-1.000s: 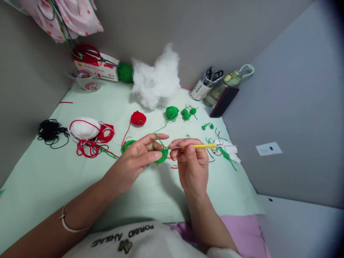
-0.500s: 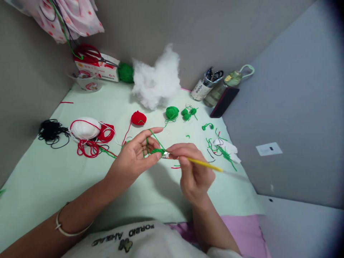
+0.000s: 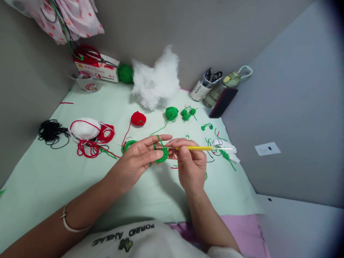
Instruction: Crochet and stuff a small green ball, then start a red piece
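Observation:
My left hand (image 3: 139, 157) pinches a small round green crochet piece (image 3: 162, 157) between thumb and fingers, with green yarn looped over its raised fingers. That yarn runs back to a green yarn ball (image 3: 171, 113) on the table. In my right hand (image 3: 192, 163) is a crochet hook with a yellow handle (image 3: 197, 148), gripped like a pen. Its metal shaft points left and reaches the yarn beside the green piece. Partly hidden behind my left hand lies a green crocheted ring (image 3: 129, 145).
White stuffing (image 3: 156, 80) sits at the back, near a red yarn ball (image 3: 138, 118). Black yarn (image 3: 52, 132) and a white yarn ball (image 3: 85, 129) lie left. A phone (image 3: 224, 103), bottle (image 3: 232, 79) and pen cup (image 3: 201, 87) stand right, with yarn scraps (image 3: 227, 156) in front.
The hook has swung from slanting down rightward to nearly level. My left hand has turned, showing the green piece's round face. My right hand has shifted slightly left.

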`<state>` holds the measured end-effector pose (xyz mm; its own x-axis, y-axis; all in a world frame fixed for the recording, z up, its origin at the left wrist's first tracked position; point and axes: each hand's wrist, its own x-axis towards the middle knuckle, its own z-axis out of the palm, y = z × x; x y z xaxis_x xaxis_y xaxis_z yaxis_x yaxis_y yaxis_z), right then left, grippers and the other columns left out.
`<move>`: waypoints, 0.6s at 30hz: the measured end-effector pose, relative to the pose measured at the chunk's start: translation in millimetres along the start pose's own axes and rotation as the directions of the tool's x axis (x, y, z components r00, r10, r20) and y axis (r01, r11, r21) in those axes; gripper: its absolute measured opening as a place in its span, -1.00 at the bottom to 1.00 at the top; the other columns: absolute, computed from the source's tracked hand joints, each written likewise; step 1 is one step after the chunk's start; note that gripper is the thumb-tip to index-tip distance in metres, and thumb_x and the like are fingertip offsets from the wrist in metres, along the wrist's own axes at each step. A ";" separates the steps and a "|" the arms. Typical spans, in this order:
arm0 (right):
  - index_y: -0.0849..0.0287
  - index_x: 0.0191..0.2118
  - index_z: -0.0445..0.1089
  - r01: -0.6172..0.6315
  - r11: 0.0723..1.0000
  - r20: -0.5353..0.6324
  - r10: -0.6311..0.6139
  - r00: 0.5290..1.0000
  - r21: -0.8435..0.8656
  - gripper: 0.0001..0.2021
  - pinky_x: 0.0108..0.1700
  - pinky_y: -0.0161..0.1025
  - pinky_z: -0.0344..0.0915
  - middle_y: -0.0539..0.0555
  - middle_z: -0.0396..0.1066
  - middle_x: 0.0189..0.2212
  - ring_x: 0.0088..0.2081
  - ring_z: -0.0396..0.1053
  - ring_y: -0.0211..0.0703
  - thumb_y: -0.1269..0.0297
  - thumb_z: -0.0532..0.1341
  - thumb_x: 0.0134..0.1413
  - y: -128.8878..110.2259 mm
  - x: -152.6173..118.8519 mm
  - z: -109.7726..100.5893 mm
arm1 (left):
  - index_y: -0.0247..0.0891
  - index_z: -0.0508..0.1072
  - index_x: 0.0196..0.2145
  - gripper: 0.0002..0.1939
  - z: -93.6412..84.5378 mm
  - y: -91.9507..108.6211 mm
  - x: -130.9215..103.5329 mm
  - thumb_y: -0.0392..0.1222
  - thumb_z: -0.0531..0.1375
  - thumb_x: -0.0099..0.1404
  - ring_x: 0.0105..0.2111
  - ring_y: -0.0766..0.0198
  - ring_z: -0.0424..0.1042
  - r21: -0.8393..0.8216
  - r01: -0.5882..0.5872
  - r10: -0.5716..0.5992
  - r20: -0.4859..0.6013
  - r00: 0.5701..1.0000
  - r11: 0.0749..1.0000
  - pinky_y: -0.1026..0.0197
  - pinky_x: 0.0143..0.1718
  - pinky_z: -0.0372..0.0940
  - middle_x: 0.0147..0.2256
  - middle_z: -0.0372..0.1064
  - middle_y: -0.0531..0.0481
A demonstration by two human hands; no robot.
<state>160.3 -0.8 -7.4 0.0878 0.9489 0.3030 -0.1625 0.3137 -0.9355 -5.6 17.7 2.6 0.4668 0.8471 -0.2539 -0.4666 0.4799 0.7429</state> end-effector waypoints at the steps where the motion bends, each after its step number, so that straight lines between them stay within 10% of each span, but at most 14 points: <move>1: 0.03 -0.18 0.60 0.002 1.000 0.001 -0.002 1.000 -0.024 -0.83 -0.32 -0.23 0.45 0.04 0.57 -0.26 -0.34 0.49 -0.23 0.27 0.22 0.36 1.1 -0.6 1.2 | -0.17 0.61 0.05 -0.60 0.6 -1.2 -0.2 -0.19 0.40 0.25 -0.22 0.26 0.40 0.022 -0.021 0.021 -0.002 1.000 1.000 0.24 -0.13 0.29 -0.23 0.50 -0.02; 6: -0.10 -0.03 0.60 0.302 0.851 0.068 -0.303 0.951 -0.430 -0.71 -0.27 -0.15 0.50 0.07 0.59 -0.17 -0.20 0.54 -0.12 0.43 0.23 0.32 6.7 -11.5 4.9 | -0.09 0.55 0.13 -0.50 3.8 -7.6 -1.5 -0.19 0.43 0.23 -0.21 0.30 0.41 0.085 -0.126 0.132 -0.070 0.989 0.988 0.23 -0.04 0.29 -0.27 0.46 0.08; 10: -0.15 0.08 0.56 0.487 0.654 0.194 -0.469 0.861 -0.579 -0.58 -0.22 -0.11 0.52 0.10 0.57 -0.06 -0.11 0.53 -0.06 0.52 0.26 0.24 7.0 -16.6 1.6 | -0.17 0.59 0.08 -0.57 3.6 -7.6 2.0 -0.15 0.40 0.25 -0.19 0.26 0.42 -0.049 0.010 -0.010 0.008 1.000 0.999 0.23 -0.08 0.30 -0.24 0.49 0.00; 14: 0.00 -0.13 0.60 0.205 0.932 -0.064 -0.234 0.970 -0.299 -0.80 -0.34 -0.17 0.47 0.05 0.56 -0.28 -0.36 0.49 -0.19 0.36 0.21 0.35 1.1 -9.9 -1.6 | -0.27 0.68 -0.13 -0.76 0.1 -5.0 5.9 -0.24 0.38 0.22 -0.33 0.35 0.32 -0.134 0.025 -0.028 -0.021 0.999 0.991 0.28 -0.26 0.27 -0.22 0.47 -0.04; 18: 0.07 -0.22 0.57 -0.011 0.999 -0.073 0.008 0.997 -0.043 -0.83 -0.39 -0.22 0.44 0.03 0.54 -0.32 -0.44 0.42 -0.25 0.19 0.24 0.34 0.9 -5.1 0.8 | -0.19 0.64 -0.02 -0.67 -0.9 -3.7 3.6 -0.23 0.39 0.25 -0.26 0.32 0.37 -0.021 -0.026 0.026 -0.023 0.999 0.999 0.25 -0.13 0.26 -0.29 0.47 0.02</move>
<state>158.9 -5.3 -9.7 0.1579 0.9465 0.2815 -0.1213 0.3015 -0.9457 -2.9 19.2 -1.6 0.4375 0.8641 -0.2489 -0.4942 0.4623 0.7362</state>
